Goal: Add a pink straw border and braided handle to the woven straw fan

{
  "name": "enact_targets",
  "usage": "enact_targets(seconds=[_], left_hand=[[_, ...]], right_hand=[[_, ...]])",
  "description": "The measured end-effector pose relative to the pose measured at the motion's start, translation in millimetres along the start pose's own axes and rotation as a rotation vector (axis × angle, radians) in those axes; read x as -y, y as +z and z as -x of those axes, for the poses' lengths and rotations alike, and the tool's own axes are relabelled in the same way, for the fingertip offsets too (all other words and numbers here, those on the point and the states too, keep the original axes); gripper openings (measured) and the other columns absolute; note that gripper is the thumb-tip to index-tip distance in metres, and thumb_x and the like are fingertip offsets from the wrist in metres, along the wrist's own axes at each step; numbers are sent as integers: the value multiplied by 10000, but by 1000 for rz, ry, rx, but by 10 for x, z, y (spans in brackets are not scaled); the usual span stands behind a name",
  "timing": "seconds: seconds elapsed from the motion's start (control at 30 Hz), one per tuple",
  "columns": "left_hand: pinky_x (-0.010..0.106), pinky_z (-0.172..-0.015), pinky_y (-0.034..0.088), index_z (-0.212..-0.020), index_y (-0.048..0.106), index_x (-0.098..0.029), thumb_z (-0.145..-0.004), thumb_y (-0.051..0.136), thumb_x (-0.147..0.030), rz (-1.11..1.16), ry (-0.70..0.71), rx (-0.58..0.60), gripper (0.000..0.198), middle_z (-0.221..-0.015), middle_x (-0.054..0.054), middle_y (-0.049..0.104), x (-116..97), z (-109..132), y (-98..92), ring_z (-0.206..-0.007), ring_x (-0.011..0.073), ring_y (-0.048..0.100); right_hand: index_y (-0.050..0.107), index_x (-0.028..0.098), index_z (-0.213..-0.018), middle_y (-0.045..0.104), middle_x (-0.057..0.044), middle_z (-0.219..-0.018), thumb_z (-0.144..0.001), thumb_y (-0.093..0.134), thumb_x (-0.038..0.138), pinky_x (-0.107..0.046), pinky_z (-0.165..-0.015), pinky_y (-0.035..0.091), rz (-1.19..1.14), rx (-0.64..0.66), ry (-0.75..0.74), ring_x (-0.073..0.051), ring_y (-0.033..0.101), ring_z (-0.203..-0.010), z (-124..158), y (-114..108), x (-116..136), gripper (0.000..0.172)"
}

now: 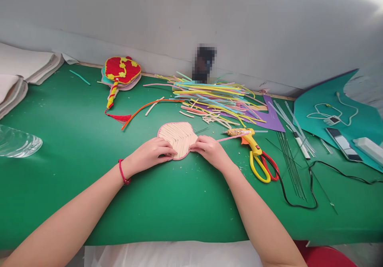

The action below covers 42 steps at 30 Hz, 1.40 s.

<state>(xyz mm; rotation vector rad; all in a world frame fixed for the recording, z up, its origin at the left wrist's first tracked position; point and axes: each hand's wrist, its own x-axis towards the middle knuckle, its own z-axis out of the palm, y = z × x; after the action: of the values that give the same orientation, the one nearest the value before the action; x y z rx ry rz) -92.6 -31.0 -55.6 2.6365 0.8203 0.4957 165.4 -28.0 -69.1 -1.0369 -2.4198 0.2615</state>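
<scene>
A cream fan-shaped piece [178, 138] with a pink rim and a herringbone pattern of strips lies flat on the green table [74, 139]. My left hand [151, 154], with a red cord at its wrist, rests on the piece's near left edge, fingers curled and pressing it. My right hand [210, 150] pinches the near right edge with closed fingers, and a thin pink strip [230, 137] runs from it toward the glue gun. Both hands touch the piece.
A yellow glue gun [247, 136] and red-and-yellow scissors [263, 165] lie right of my hands, with a black cable [299, 195]. Several coloured strips [215, 97] are heaped behind. A finished red-and-yellow fan [121, 72] sits at the back left. A phone [341, 143] lies on the teal sheet.
</scene>
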Motion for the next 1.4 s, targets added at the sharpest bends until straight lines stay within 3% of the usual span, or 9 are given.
enact_targets(seconds=[1.4], left_hand=[[257,-780,445,-987,675,-190,-908,488,-245,42,21,-42,210,-912,57,669,-21,3,2,-843,147,600]], right_hand=[[674,211,-821,637,-35,-801,-878,558,251,-276,-681,390,13,37,105,-159,534,-752,-8,-16,91,135]])
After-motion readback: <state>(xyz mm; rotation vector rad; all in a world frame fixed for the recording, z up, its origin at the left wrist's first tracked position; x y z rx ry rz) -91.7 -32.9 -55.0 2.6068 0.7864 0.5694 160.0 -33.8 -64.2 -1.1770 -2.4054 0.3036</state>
